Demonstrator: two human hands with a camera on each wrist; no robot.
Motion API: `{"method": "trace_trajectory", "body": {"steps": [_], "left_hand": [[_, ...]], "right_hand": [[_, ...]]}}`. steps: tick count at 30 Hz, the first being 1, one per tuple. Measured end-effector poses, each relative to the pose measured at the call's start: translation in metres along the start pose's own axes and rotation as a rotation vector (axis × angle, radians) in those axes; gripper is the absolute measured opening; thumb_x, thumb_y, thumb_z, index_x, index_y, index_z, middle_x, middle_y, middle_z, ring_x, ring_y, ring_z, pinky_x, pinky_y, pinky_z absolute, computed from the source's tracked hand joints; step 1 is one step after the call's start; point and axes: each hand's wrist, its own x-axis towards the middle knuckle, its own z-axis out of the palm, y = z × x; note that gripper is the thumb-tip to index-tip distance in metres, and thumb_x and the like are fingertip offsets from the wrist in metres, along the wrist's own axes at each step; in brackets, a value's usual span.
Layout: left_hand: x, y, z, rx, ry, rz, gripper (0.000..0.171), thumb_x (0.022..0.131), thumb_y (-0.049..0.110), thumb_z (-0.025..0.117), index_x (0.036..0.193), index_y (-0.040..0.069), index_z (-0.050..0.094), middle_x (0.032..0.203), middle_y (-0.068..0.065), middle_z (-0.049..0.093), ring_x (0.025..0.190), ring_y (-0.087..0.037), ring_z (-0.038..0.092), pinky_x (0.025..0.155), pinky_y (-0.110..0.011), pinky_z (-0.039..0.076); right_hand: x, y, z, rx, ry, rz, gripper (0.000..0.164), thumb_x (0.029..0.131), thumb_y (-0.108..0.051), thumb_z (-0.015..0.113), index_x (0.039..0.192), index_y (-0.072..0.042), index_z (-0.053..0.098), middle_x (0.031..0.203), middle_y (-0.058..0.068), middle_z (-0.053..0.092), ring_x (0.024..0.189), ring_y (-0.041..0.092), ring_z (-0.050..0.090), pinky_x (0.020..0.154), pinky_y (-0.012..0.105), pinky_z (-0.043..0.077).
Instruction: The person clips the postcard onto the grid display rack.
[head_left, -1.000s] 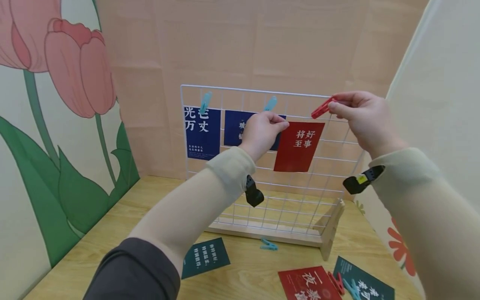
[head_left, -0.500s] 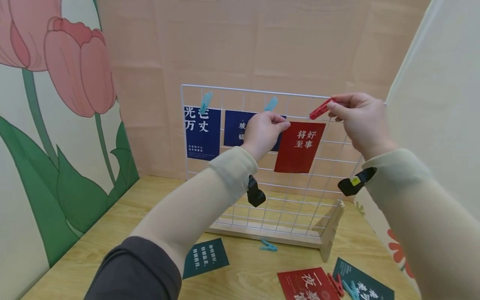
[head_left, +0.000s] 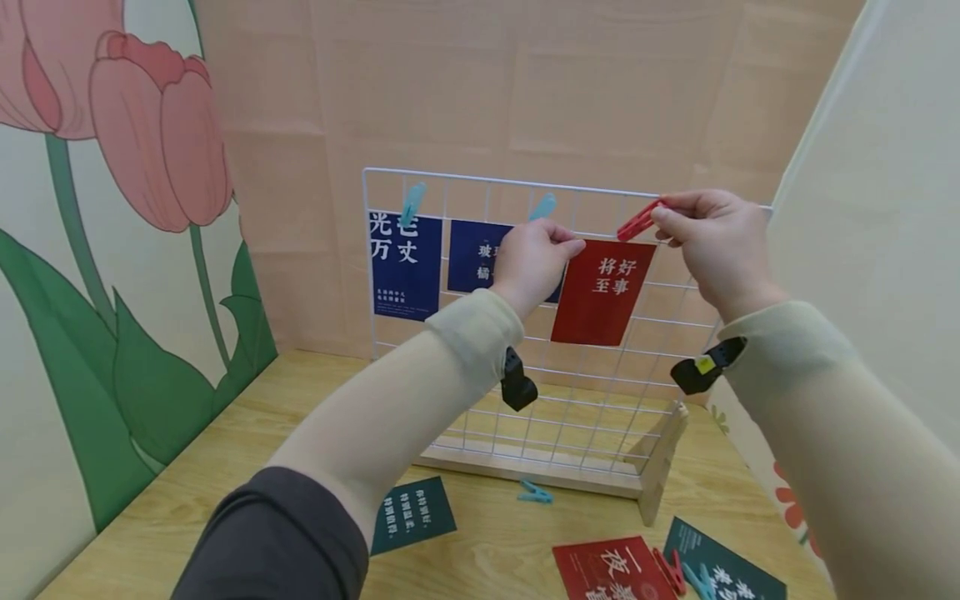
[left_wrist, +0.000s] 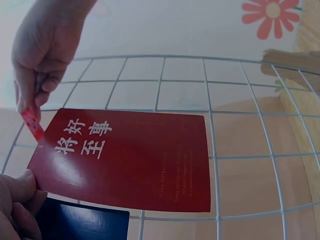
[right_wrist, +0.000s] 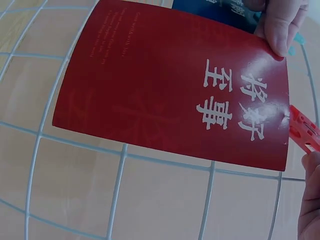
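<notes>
My left hand (head_left: 534, 260) pinches a red card (head_left: 602, 293) with white characters by its upper left corner, holding it in front of a white wire grid (head_left: 667, 317). In my right hand (head_left: 720, 242) a red clothespin (head_left: 640, 220) is pinched between thumb and fingers. Its tip is right at the card's top edge, as the right wrist view shows with the clothespin (right_wrist: 304, 129) beside the white characters. Two dark blue cards (head_left: 407, 275) hang on the grid under light blue clothespins (head_left: 412, 205); my left hand covers part of the second one.
The grid stands in a wooden base (head_left: 525, 468) on the wood-grain table (head_left: 315, 400). Before it lie a light blue clothespin (head_left: 536, 492), a dark green card (head_left: 415, 514), a red card (head_left: 611, 567) and another green card (head_left: 723, 562) with clothespins on it.
My right hand has moved slightly left and down, bringing the red clothespin to the card's top edge. My left hand has shifted a little right and up with the red card.
</notes>
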Motion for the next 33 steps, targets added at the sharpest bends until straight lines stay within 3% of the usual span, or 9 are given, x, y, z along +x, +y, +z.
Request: {"method": "trace_trajectory", "body": {"steps": [11,21,26,30,33], "left_hand": [[-0.001,0.000,0.003,-0.013,0.018,-0.002,0.014,0.093,0.031,0.063,0.097,0.020,0.069,0.083,0.009,0.066,0.077,-0.007,0.060,0.066,-0.023,0.049],[0.000,-0.002,0.005,0.001,0.026,0.002,0.015,0.093,0.031,0.064,0.099,0.018,0.069,0.087,0.009,0.066,0.081,-0.007,0.060,0.071,-0.023,0.048],[-0.001,-0.003,0.005,-0.010,0.019,-0.004,0.015,0.093,0.030,0.064,0.099,0.017,0.069,0.088,0.008,0.067,0.081,-0.007,0.060,0.069,-0.023,0.049],[-0.001,-0.002,0.005,-0.003,0.019,-0.004,0.015,0.093,0.031,0.064,0.099,0.018,0.069,0.088,0.009,0.066,0.081,-0.007,0.060,0.069,-0.023,0.048],[-0.001,-0.002,0.005,0.001,0.021,-0.004,0.015,0.093,0.031,0.064,0.099,0.018,0.069,0.087,0.009,0.066,0.081,-0.007,0.060,0.070,-0.023,0.048]], "right_hand": [[-0.002,0.001,0.005,0.016,0.013,-0.009,0.040,0.092,-0.024,0.065,0.122,0.003,0.062,0.093,-0.005,0.066,0.074,0.011,0.059,0.068,0.015,0.047],[-0.003,0.004,0.008,0.027,0.016,0.022,0.040,0.092,-0.025,0.065,0.122,0.000,0.061,0.093,-0.005,0.066,0.075,0.009,0.058,0.067,0.015,0.047],[-0.004,0.005,0.011,0.186,0.043,0.051,0.033,0.089,-0.019,0.069,0.115,-0.007,0.053,0.093,-0.001,0.064,0.073,0.011,0.056,0.066,0.016,0.046],[-0.004,0.004,0.011,0.294,0.072,0.075,0.041,0.086,-0.017,0.073,0.108,-0.015,0.039,0.093,0.002,0.064,0.073,0.015,0.055,0.066,0.019,0.045],[-0.003,0.001,0.011,0.338,0.081,0.085,0.042,0.085,-0.013,0.073,0.105,-0.014,0.036,0.091,0.003,0.064,0.071,0.015,0.055,0.064,0.020,0.045]]}}
